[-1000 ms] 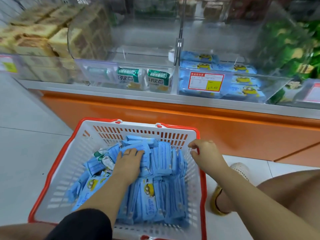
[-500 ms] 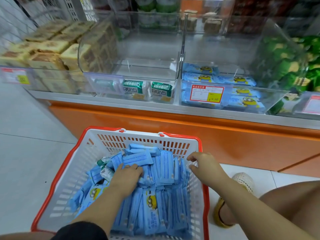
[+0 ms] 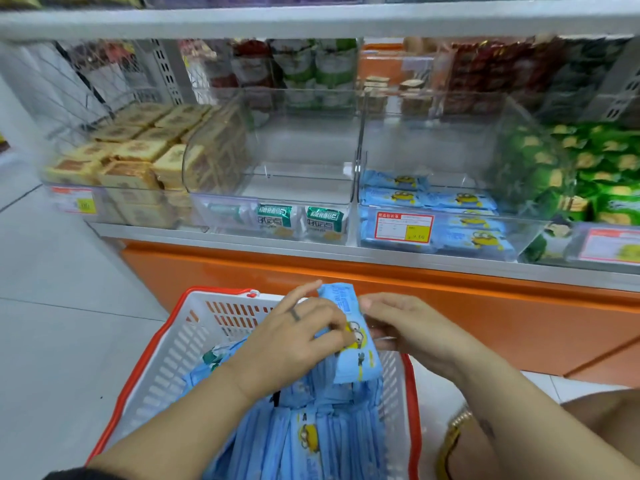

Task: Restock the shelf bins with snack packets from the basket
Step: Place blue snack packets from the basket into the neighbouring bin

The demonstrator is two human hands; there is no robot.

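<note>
A white basket with a red rim (image 3: 166, 358) stands on the floor, filled with several blue snack packets (image 3: 311, 431). Above it both hands hold a stack of blue packets (image 3: 349, 327) with a yellow cartoon figure. My left hand (image 3: 294, 337) grips the stack from the left, fingers curled over it. My right hand (image 3: 408, 323) holds its right side. On the shelf ahead, a clear bin (image 3: 519, 233) with a red price tag holds a low layer of the same blue packets (image 3: 464, 199).
Left of that bin, a clear bin (image 3: 270, 157) holds a few green-and-white packets (image 3: 277, 220). Further left are tan boxed cakes (image 3: 138, 157); green packets (image 3: 602, 168) fill the right bin. An orange shelf base (image 3: 450, 306) rises behind the basket. My knee and sandal are at the lower right.
Both hands came together and lifted a stack of blue packets out of the basket. The view tilted up toward the shelf.
</note>
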